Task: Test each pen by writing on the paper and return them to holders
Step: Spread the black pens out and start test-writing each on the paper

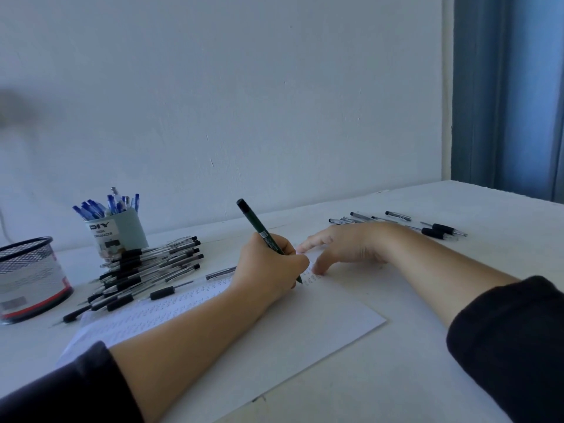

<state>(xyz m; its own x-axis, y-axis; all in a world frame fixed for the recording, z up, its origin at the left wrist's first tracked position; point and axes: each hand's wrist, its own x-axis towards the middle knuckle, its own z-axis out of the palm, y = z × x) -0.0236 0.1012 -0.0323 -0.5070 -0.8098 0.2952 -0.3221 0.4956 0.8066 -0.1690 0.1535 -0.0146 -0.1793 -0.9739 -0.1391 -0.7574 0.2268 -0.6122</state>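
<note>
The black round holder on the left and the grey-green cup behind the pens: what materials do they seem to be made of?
The black holder looks like wire mesh, probably metal: a fine grid shows in its wall under a solid dark rim. The grey-green cup looks like matte card or plastic with a printed paper label; its smooth, dull wall leaves that open.

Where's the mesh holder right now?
The black mesh holder stands at the far left edge of the head view, on the white table, left of the pile of black pens and the blue-pen cup.
</note>
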